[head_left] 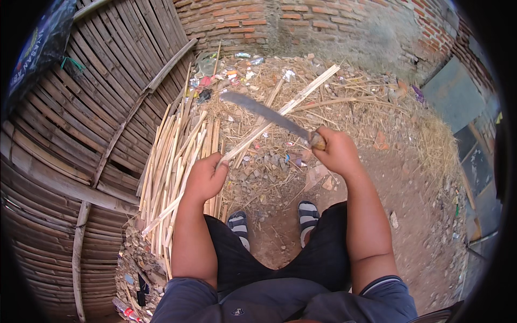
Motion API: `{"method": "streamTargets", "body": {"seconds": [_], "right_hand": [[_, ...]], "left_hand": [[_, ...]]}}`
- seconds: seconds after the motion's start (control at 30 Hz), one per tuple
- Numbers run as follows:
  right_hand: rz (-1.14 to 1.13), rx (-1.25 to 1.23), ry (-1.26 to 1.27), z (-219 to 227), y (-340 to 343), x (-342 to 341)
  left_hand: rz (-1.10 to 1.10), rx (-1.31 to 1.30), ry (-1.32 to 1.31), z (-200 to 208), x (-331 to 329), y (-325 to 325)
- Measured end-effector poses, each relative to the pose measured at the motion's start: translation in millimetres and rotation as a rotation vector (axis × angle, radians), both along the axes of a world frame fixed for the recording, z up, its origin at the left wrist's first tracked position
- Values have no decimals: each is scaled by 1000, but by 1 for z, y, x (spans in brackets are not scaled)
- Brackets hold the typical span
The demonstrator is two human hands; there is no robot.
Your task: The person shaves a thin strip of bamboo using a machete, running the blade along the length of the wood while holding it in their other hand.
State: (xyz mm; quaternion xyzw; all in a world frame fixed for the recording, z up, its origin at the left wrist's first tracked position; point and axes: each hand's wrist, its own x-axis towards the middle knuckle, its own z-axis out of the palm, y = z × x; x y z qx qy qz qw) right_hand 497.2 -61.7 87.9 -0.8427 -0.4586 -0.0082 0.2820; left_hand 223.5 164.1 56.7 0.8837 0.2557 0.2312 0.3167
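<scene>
Left hand: the left hand [206,176] has its grip closed round the near end of a long pale split bamboo strip [280,112], which runs up and to the right, away from the person, toward the brick wall.
Right hand: the right hand [336,151] has its grip wrapped tight on the wooden handle of a long dull grey machete [264,113].
Blade: it points up and to the left and crosses over the strip about midway along it (whether the edge touches the bamboo I cannot tell).
Stack: a heap of pale bamboo slats [175,161] lies on the ground just left of the left hand, against the woven bamboo wall [81,134].
Ground: bare brown dirt floor [414,226], with dry straw and scraps of litter [334,91] spread beyond the hands.
Containers: none holding anything can be made out; the slats lie loose.
Feet: two striped sandals [308,214] show between the knees.
</scene>
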Motion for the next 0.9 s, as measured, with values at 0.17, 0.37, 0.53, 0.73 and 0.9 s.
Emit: {"method": "streamTargets", "body": {"seconds": [0.17, 0.37, 0.53, 0.73, 0.9], "right_hand": [[-123, 110, 30, -2, -13, 23], [145, -75, -53, 0, -8, 0], [211, -209, -160, 6, 17, -34], [120, -109, -25, -15, -7, -5], [123, -165, -95, -1, 1, -14]], "left_hand": [[30, 23, 50, 3, 1, -1], [3, 2, 78, -1, 14, -6], [-7, -30, -38, -20, -12, 14], [-32, 27, 68, 5, 15, -7], [0, 1, 43, -7, 3, 1]]}}
